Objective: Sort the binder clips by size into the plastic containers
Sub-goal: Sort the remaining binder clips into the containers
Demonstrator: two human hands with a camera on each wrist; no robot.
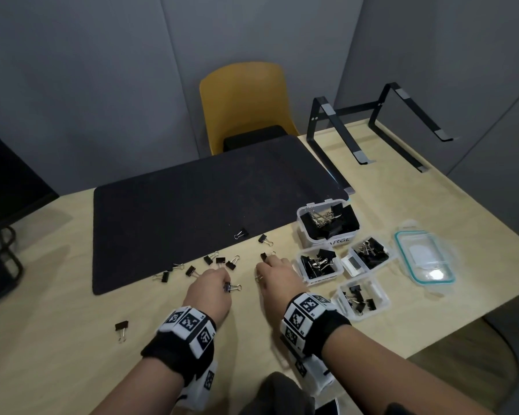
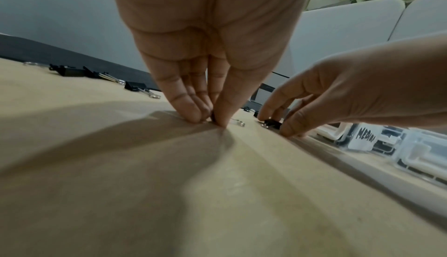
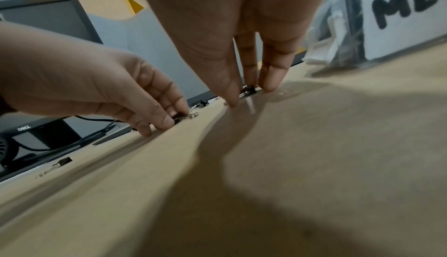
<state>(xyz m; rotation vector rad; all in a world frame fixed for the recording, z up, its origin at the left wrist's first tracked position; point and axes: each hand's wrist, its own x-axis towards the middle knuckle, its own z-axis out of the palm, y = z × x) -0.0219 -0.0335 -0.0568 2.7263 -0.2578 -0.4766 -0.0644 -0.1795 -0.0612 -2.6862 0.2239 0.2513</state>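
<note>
Small black binder clips lie loose on the wooden table (image 1: pixel 72 369). My left hand (image 1: pixel 226 284) pinches one small clip (image 1: pixel 232 286) against the tabletop; the left wrist view shows thumb and fingers (image 2: pixel 193 112) closed on it (image 2: pixel 213 117). My right hand (image 1: pixel 264 262) curls its thumb and fingers around another small clip (image 1: pixel 263 256), seen between them in the right wrist view (image 3: pixel 249 90). Just right of that hand stand the open plastic containers: large (image 1: pixel 304 233), medium (image 1: pixel 300 266), a third (image 1: pixel 354 265) and small (image 1: pixel 382 304), all holding clips.
Several more clips (image 1: pixel 221 260) lie along the near edge of a black mat (image 1: pixel 177 211), two (image 1: pixel 241 234) further up it, one (image 1: pixel 122 326) at the near left. A clear lid (image 1: pixel 423 259) lies right of the containers. A black stand (image 1: pixel 372 127) and yellow chair (image 1: pixel 243 97) sit beyond.
</note>
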